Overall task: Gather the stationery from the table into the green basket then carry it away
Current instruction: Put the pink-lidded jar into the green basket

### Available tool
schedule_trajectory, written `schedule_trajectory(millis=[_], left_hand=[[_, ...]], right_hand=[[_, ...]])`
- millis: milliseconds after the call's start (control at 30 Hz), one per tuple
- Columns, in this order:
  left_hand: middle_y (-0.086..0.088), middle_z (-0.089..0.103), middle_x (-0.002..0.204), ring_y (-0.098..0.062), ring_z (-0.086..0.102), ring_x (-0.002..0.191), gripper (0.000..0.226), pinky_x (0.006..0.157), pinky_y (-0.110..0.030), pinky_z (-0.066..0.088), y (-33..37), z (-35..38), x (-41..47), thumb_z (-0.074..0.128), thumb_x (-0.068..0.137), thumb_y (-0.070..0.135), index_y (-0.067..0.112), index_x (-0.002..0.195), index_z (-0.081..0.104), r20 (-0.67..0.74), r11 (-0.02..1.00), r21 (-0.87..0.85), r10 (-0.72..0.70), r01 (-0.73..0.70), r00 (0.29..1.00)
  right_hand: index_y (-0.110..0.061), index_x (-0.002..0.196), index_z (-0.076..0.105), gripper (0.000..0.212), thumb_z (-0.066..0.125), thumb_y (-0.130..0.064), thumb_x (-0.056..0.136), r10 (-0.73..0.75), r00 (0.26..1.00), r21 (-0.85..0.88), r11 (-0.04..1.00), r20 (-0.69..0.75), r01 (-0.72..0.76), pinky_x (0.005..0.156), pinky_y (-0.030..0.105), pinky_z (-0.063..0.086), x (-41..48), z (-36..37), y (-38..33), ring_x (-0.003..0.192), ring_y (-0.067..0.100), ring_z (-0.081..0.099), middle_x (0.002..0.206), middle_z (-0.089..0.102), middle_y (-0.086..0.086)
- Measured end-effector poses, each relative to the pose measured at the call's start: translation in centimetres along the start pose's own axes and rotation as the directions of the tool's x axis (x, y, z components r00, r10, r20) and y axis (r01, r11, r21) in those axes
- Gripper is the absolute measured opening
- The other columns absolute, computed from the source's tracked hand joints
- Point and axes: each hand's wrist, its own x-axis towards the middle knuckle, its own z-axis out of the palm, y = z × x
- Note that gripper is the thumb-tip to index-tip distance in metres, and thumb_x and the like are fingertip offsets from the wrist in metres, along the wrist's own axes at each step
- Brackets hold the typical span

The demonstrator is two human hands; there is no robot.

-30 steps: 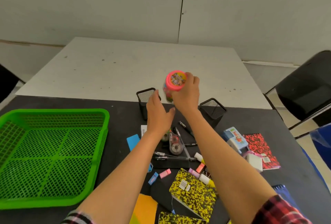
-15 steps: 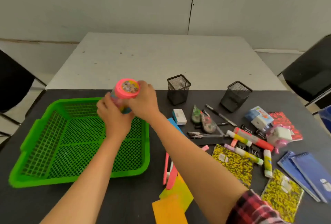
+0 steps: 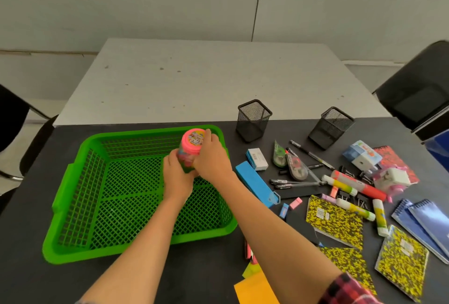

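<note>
A green mesh basket (image 3: 80,206) sits on the black table's left half with nothing lying in it. Inside its far right part I hold a pink-lidded jar (image 3: 192,143) of colourful pieces, upright. My left hand (image 3: 177,177) grips its lower body and my right hand (image 3: 211,158) wraps its right side near the lid. The jar's base is hidden behind my hands. Stationery is scattered to the right: a blue case (image 3: 257,184), a small white-and-blue box (image 3: 257,158), correction tapes (image 3: 295,165), pens, glue sticks (image 3: 380,216), yellow-black notebooks (image 3: 335,223), blue notepads (image 3: 422,223).
Two black mesh pen cups (image 3: 254,119) (image 3: 331,126) stand at the black table's far edge. A white table (image 3: 194,80) adjoins behind. Black chairs stand at the far right (image 3: 418,85) and far left (image 3: 12,114). Orange and yellow paper (image 3: 255,286) lies near the front edge.
Both hands carried the jar from above the scattered stationery leftward and down into the basket's far right part. The camera view swung left with them.
</note>
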Motion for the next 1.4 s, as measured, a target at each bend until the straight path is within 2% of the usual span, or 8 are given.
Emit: schedule_trajectory(millis=[167, 400, 567, 667, 833, 1067, 1167, 1400], left_hand=[[-0.015, 0.049, 0.128, -0.029, 0.049, 0.116, 0.068, 0.096, -0.035, 0.041, 0.1, 0.3, 0.4, 0.075, 0.068, -0.003, 0.001, 0.128, 0.043, 0.007, 0.999, -0.050, -0.003, 0.003, 1.000], [-0.015, 0.053, 0.117, -0.028, 0.052, 0.109, 0.055, 0.090, -0.035, 0.040, 0.4, 0.3, 0.5, 0.075, 0.074, 0.019, 0.000, 0.120, 0.052, -0.022, 1.000, 0.004, 0.008, -0.008, 1.000], [-0.015, 0.053, 0.113, -0.024, 0.050, 0.098, 0.037, 0.081, -0.032, 0.039, 0.9, 0.7, -0.1, 0.070, 0.080, 0.015, 0.000, 0.109, 0.054, -0.071, 0.995, 0.104, -0.001, 0.008, 0.997], [-0.019, 0.049, 0.121, -0.032, 0.049, 0.109, 0.049, 0.088, -0.039, 0.040, 1.5, 0.4, -0.6, 0.072, 0.078, 0.016, -0.003, 0.116, 0.048, -0.022, 0.986, 0.156, -0.048, 0.051, 0.999], [-0.021, 0.031, 0.139, -0.037, 0.034, 0.126, 0.085, 0.101, -0.046, 0.036, 4.9, 0.6, -2.2, 0.079, 0.067, 0.013, 0.000, 0.134, 0.028, -0.139, 0.969, 0.228, -0.070, 0.101, 0.988], [-0.017, 0.034, 0.132, -0.029, 0.035, 0.124, 0.056, 0.102, -0.029, 0.027, 10.6, 6.3, -6.5, 0.070, 0.075, 0.010, 0.005, 0.123, 0.043, -0.015, 0.917, 0.208, 0.352, -0.341, 0.936], [-0.017, 0.042, 0.123, -0.029, 0.041, 0.115, 0.044, 0.091, -0.016, 0.023, 11.1, 9.3, -7.9, 0.067, 0.072, 0.002, 0.003, 0.114, 0.053, 0.073, 0.912, 0.153, 0.373, -0.380, 0.925], [-0.006, 0.061, 0.094, -0.020, 0.059, 0.090, 0.017, 0.085, -0.034, 0.051, 11.8, 15.5, -8.4, 0.055, 0.089, 0.014, 0.004, 0.102, 0.060, 0.354, 0.975, -0.153, -0.099, 0.162, 0.930]], right_hand=[[-0.001, 0.131, 0.040, 0.053, 0.056, -0.029, 0.088, -0.076, 0.987, -0.341, 0.940, -0.144, 0.023, 0.097, 0.041, 0.038, 0.4, -0.1, 0.3, 0.129, 0.038, 0.034, 0.128, 0.054, 0.017], [-0.008, 0.140, 0.029, 0.066, 0.059, -0.004, 0.082, 0.025, 0.994, 0.146, 0.989, -0.106, -0.010, 0.100, 0.044, 0.039, 0.5, -0.6, 2.0, 0.123, 0.033, 0.041, 0.137, 0.046, 0.013], [-0.007, 0.145, 0.021, 0.067, 0.056, -0.014, 0.089, -0.046, 0.993, -0.121, 0.992, -0.107, 0.033, 0.097, 0.042, 0.038, 0.4, 0.2, 2.5, 0.122, 0.034, 0.033, 0.138, 0.037, 0.018], [-0.009, 0.148, 0.014, 0.070, 0.053, -0.022, 0.091, -0.067, 0.994, -0.217, 0.975, -0.085, 0.047, 0.097, 0.046, 0.036, 0.2, 0.3, 2.6, 0.125, 0.036, 0.029, 0.140, 0.033, 0.018], [-0.008, 0.143, 0.030, 0.058, 0.054, -0.018, 0.091, 0.001, 0.972, 0.182, 0.982, -0.233, 0.043, 0.101, 0.044, 0.031, -1.0, -2.5, 5.0, 0.123, 0.034, 0.036, 0.134, 0.046, 0.018], [-0.003, 0.131, 0.044, 0.041, 0.047, -0.014, 0.092, 0.595, 0.751, 0.071, 0.795, -0.288, -0.602, 0.102, 0.046, 0.035, -1.6, -9.1, 19.4, 0.128, 0.040, 0.032, 0.139, 0.039, 0.021], [0.004, 0.121, 0.051, 0.036, 0.047, -0.015, 0.091, 0.561, 0.824, -0.114, 0.816, -0.080, -0.566, 0.095, 0.044, 0.043, -1.3, -10.7, 23.2, 0.120, 0.042, 0.045, 0.130, 0.050, 0.025], [0.006, 0.106, 0.062, 0.027, 0.045, -0.008, 0.092, 0.345, 0.938, -0.133, 0.928, -0.043, -0.348, 0.077, 0.035, 0.046, -0.7, -12.2, 24.8, 0.102, 0.037, 0.061, 0.111, 0.065, 0.022]])
